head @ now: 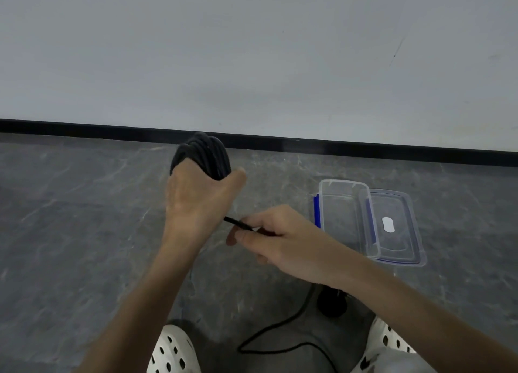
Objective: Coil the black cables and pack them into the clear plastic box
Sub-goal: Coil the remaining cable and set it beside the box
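Observation:
My left hand (196, 201) grips a thick coil of black cable (206, 155), whose loops stick up above my fist. A short taut stretch of the same cable (238, 224) runs from under that hand to my right hand (277, 241), which pinches it between thumb and fingers. More loose black cable (280, 342) trails over the floor below my arms, next to a dark plug-like lump (332, 302). The clear plastic box (347, 215) with blue clips stands open on the floor to the right, holding nothing. Its clear lid (398, 227) lies partly under the box's right side.
Grey stone-patterned floor (84, 218) runs to a black skirting board (364, 148) below a pale wall. My two white perforated shoes (173, 350) show at the bottom edge, either side of the loose cable.

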